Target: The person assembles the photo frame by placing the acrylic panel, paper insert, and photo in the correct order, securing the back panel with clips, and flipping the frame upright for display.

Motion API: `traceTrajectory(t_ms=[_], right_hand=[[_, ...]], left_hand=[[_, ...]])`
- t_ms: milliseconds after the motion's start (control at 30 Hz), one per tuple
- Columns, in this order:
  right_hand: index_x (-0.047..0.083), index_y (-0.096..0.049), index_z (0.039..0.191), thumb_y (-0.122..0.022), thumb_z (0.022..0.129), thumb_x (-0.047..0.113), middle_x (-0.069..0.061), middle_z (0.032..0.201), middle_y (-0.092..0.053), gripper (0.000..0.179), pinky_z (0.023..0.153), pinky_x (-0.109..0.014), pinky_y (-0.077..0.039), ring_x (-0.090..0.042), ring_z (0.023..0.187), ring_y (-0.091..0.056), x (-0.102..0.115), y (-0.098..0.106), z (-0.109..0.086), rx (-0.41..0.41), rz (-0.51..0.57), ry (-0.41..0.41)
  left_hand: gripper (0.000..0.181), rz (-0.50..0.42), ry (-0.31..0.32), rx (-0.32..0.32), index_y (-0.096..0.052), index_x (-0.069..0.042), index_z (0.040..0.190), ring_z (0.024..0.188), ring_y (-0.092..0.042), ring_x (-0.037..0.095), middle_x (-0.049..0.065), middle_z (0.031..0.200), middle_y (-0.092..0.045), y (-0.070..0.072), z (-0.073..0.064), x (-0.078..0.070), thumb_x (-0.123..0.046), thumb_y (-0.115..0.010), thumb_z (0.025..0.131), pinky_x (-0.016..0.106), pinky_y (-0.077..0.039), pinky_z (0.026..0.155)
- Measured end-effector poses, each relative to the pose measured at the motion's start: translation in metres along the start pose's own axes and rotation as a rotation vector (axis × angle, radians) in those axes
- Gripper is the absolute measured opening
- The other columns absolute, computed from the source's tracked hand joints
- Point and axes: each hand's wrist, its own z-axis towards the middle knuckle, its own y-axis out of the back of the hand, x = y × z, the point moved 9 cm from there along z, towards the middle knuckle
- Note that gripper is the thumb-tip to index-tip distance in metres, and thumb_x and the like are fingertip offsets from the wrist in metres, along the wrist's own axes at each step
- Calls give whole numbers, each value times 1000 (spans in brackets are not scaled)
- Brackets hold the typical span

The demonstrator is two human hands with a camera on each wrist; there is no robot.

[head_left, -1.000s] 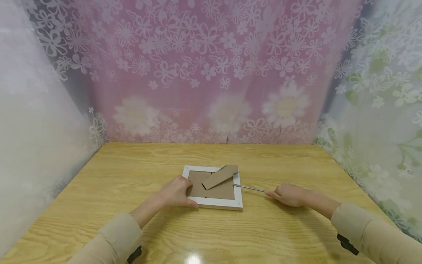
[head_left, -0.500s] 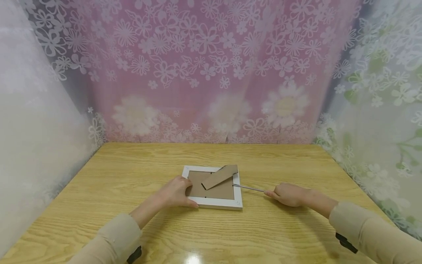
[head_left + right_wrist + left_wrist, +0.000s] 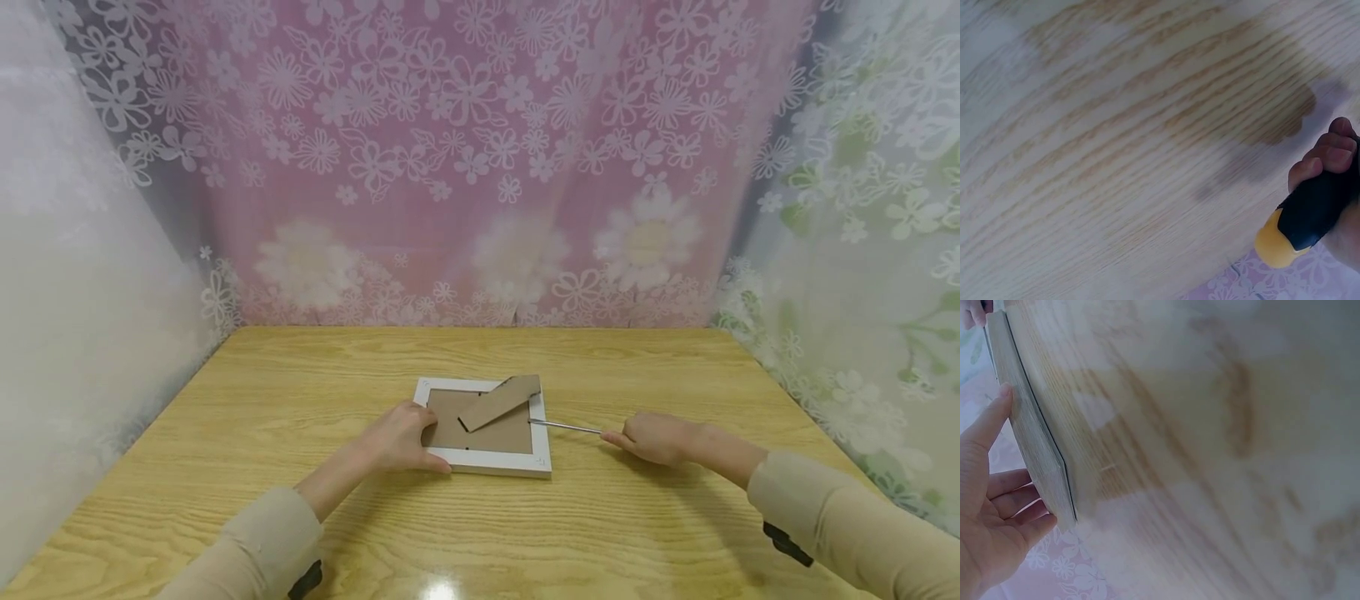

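Observation:
A white photo frame (image 3: 491, 461) lies face down on the table, its brown backing board (image 3: 495, 437) upward. The cardboard stand (image 3: 498, 402) crosses the board at a slant and reaches over the far rim. At the left near corner, my left hand (image 3: 397, 437) grips the frame, thumb along the near side; the left wrist view shows thumb and fingers against the frame's edge (image 3: 1032, 415). My right hand (image 3: 656, 437) holds a screwdriver (image 3: 573, 428), its tip at a small dark tab on the right inner edge. In the right wrist view, fingers wrap its black and yellow handle (image 3: 1310, 212).
The wood-grain table (image 3: 450, 533) runs back to a pink flowered curtain (image 3: 465, 167). Pale flowered sheets hang at the left (image 3: 97, 317) and right (image 3: 862, 333) sides.
My right hand and forearm have risen very slightly, while the screwdriver tip stays at the frame's right inner edge. My left hand and the photo frame hold their place.

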Motion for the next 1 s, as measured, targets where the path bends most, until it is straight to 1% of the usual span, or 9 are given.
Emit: traceTrajectory(t_ms=[267, 333, 400, 467, 567, 667, 800, 833, 1000], right_hand=[[20, -35, 53, -32, 100, 42, 13, 44, -25, 52, 62, -26, -45, -2, 41, -19, 3, 2, 1, 1, -27, 1], [20, -35, 52, -32, 100, 42, 13, 43, -26, 53, 64, -28, -47, -3, 41, -20, 3, 3, 1, 3, -52, -11], [20, -36, 52, -32, 100, 41, 13, 44, -26, 53, 71, -33, -51, -3, 41, -21, 4, 5, 1, 8, -66, -17], [18, -39, 51, -32, 100, 41, 13, 43, -27, 55, 80, -39, -51, -3, 39, -25, 6, 7, 0, 18, -77, -20], [14, -46, 51, -32, 100, 41, 12, 42, -30, 58, 83, -43, -50, -3, 38, -33, 8, 10, -1, 33, -80, -27], [12, -54, 55, -34, 100, 41, 10, 43, -39, 58, 79, -41, -52, -5, 39, -42, 9, 13, -2, 37, -92, -42], [11, -58, 57, -36, 100, 39, 7, 45, -43, 55, 71, -35, -52, -5, 39, -42, 12, 18, -2, 33, -103, -48], [11, -58, 57, -37, 100, 38, 7, 44, -43, 55, 71, -34, -53, -5, 39, -40, 13, 19, -2, 34, -103, -46], [15, -46, 51, -40, 100, 34, 11, 41, -31, 53, 56, -25, -49, -3, 36, -26, 19, 25, -2, 45, -118, -35]], left_hand=[[60, 1, 15, 10, -64, 0, 97, 84, -55, 20, 3, 85, -61, -1, 0, 3, -48, -81, 64, 34, -47, 70], [61, 4, 16, 13, -64, 1, 97, 84, -55, 20, 4, 86, -61, -1, 0, 3, -48, -81, 64, 34, -47, 70], [62, 2, 20, 17, -64, 1, 98, 84, -55, 20, 4, 87, -62, 0, 1, 3, -48, -80, 64, 34, -47, 70], [63, -4, 22, 20, -64, 1, 99, 85, -55, 21, 5, 89, -63, 0, 1, 2, -48, -80, 64, 34, -48, 71], [64, -9, 28, 20, -64, 2, 100, 87, -56, 21, 6, 90, -63, 1, 1, 2, -48, -81, 64, 34, -48, 72], [64, -2, 32, 21, -64, 1, 100, 88, -56, 21, 6, 92, -64, 1, 1, 2, -49, -80, 64, 34, -48, 73], [65, -1, 34, 18, -64, 2, 101, 88, -56, 22, 7, 93, -64, 2, 1, 3, -49, -81, 63, 35, -48, 74], [65, -6, 34, 17, -64, 2, 101, 88, -56, 22, 8, 93, -64, 2, 1, 3, -48, -81, 63, 35, -48, 74], [66, -11, 34, 25, -64, 2, 102, 87, -56, 21, 7, 92, -63, -1, 1, 3, -49, -81, 63, 34, -48, 73]])
